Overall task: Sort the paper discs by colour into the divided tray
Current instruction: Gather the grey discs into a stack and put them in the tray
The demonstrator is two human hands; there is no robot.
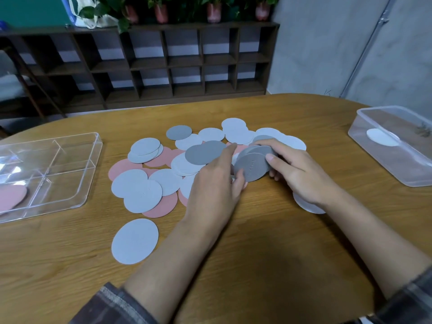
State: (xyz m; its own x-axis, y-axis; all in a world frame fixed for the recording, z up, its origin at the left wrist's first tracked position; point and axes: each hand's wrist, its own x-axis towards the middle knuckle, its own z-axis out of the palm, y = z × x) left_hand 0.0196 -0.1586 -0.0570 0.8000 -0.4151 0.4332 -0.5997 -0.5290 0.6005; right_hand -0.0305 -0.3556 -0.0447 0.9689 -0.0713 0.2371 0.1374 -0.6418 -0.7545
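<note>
A heap of paper discs [149,183] lies mid-table in light grey-blue, pink and dark grey. My right hand [297,169] grips a small stack of dark grey discs [252,166] from the right, tilted up above the heap. My left hand [217,183] touches that stack's left edge with its thumb, its forefinger stretched over another dark grey disc [203,153]. The clear divided tray [70,160] stands at the left, with pink discs [11,197] in its near-left compartment. A single light disc [135,240] lies apart, nearer to me.
A clear plastic box [397,160] with one white disc inside stands at the right table edge. A light disc [306,204] peeks out beneath my right wrist. Dark wooden shelving [163,64] with potted plants stands behind the table.
</note>
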